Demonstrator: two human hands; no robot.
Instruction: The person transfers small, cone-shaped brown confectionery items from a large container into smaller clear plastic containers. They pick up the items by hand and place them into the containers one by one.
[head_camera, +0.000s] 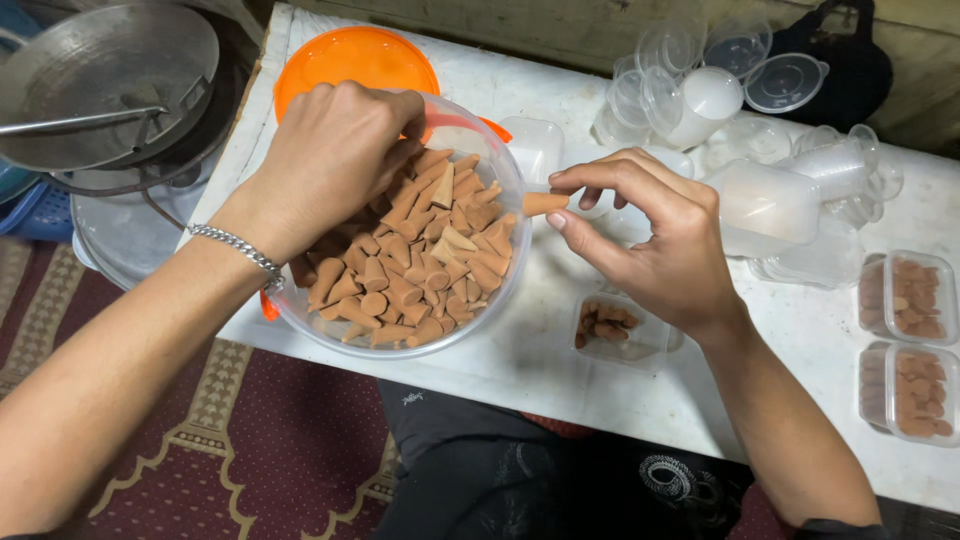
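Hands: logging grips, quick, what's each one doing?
Left hand: fingers closed among cones in the bowl.
Right hand: pinching one cone.

Small clear rectangular box (612, 328), partly filled with brown cones: under the right hand (655, 235). Two filled, closed clear boxes (908, 345): far right of it. Empty clear tubs and lids (740, 110): beyond its fingers.

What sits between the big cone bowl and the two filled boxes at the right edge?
Head view: right hand holding a cone, above a small part-filled box; then bare white table.
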